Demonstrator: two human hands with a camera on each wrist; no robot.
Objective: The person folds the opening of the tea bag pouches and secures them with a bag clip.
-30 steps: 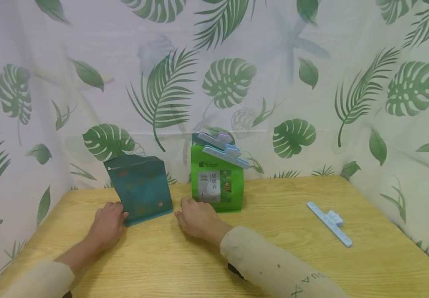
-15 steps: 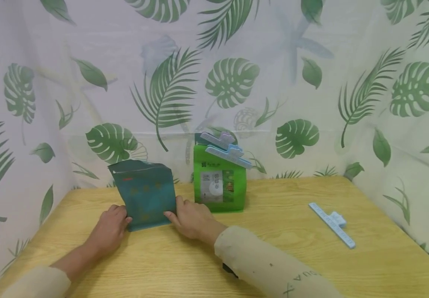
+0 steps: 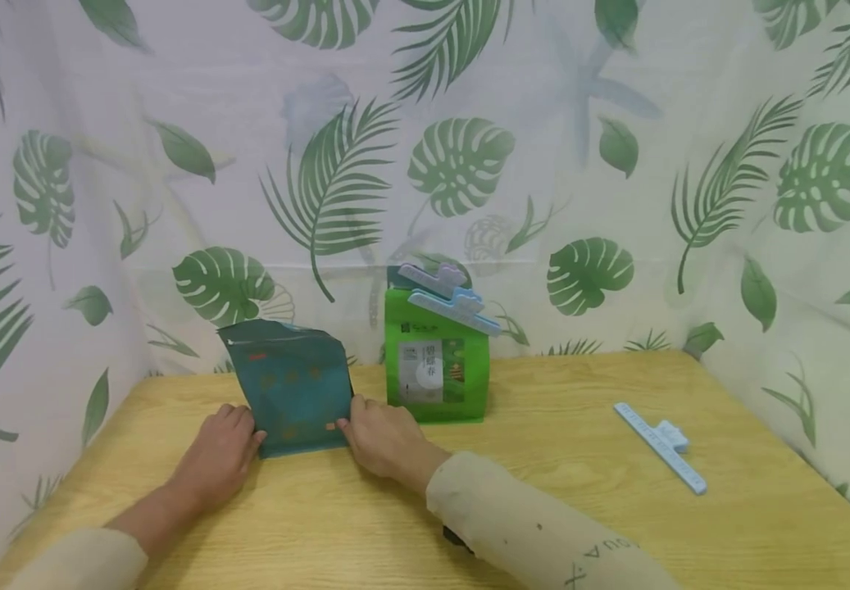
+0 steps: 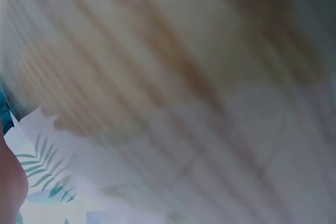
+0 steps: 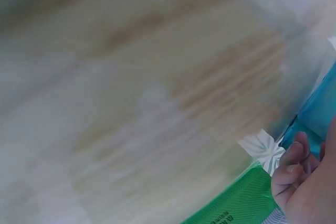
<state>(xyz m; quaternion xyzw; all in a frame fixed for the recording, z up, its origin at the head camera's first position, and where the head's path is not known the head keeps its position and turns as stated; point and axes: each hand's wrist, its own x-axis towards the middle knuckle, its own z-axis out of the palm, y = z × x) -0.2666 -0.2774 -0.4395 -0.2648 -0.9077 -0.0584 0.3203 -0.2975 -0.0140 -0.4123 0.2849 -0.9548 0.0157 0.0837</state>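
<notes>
Upright, teal pouch [image 3: 290,387] on wooden table [image 3: 543,459] — left hand [image 3: 220,452] and right hand [image 3: 380,434] both gripping its lower corners

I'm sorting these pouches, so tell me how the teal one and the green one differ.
The teal pouch leans to one side, gripped at its lower corners by the left hand and the right hand; the green pouch stands upright, untouched. The green pouch carries pale clips on top and a printed label; the teal pouch has neither. Both stand on the wooden table.
</notes>
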